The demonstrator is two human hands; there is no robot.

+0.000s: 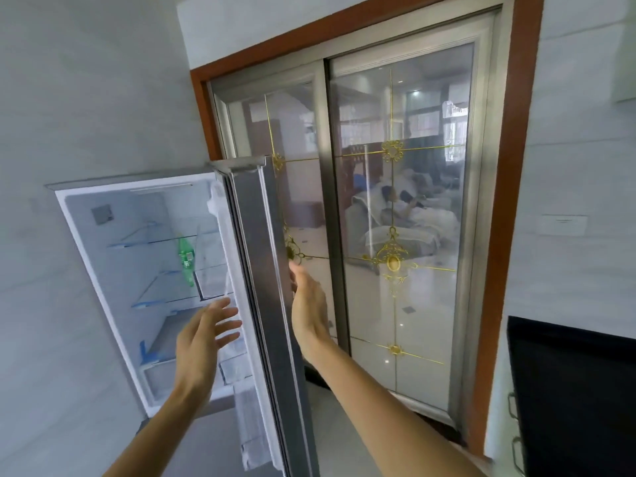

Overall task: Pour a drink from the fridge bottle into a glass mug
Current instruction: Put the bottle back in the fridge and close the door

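One green bottle (186,261) is stood upright, neck up, in the fridge door (265,287) rack. Left hand (203,335) is held before the rack, fingers spread and empty; right hand (308,308) is laid on the door's outer edge, fingers' curl not discernible.

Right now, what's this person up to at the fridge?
A person stands at an open fridge. The right hand rests on the outer edge of the fridge door, holding it open, while the left hand reaches in with open, empty fingers. A green bottle stands in the door rack, not yet touched. No mug is in view.
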